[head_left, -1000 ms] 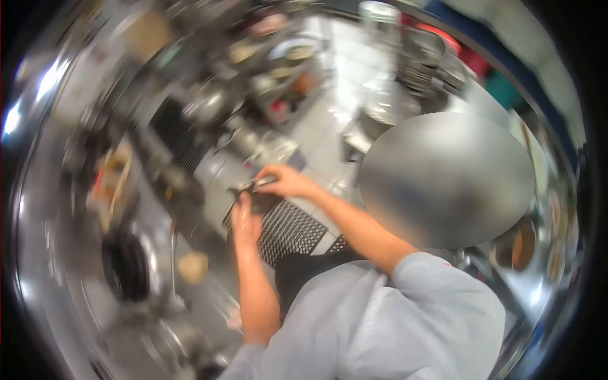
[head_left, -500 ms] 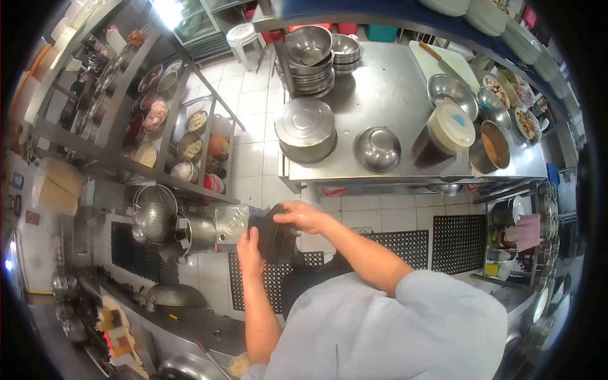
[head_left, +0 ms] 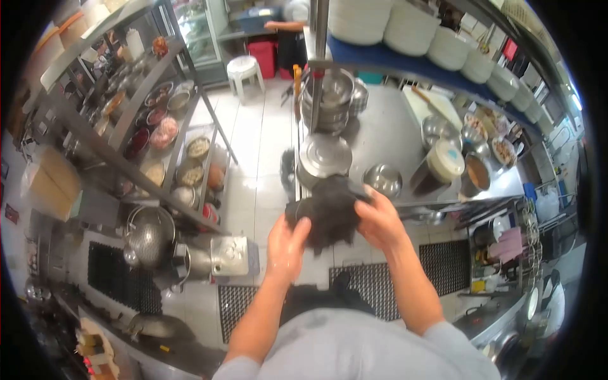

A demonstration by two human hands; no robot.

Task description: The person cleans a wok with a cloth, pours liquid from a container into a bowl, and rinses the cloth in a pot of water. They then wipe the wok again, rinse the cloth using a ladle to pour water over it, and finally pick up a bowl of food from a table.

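A black cloth (head_left: 332,212), bunched and soft-looking, is stretched between my hands in the middle of the view. My left hand (head_left: 285,244) grips its left edge, thumb on top. On the other side my right hand (head_left: 381,218) has hold of the right edge, thumb also uppermost. Both hands look wet. The cloth is raised in front of my body, and from here it overlaps the front of a lidded metal pot (head_left: 325,154). A metal bowl (head_left: 382,180) sits on the steel counter (head_left: 386,120) just beyond my right hand.
Left stands a rack (head_left: 218,120) with bowls of food. A perforated metal strainer (head_left: 150,234) and a square tin (head_left: 229,255) are at lower left. White plates (head_left: 410,31) fill a shelf above the counter. A person (head_left: 288,38) stands at the back near a white stool (head_left: 245,73).
Both hands have moved right and farther apart, carrying the cloth, which is now spread wider. My view has tilted up, bringing the person at the back and more plates into sight.
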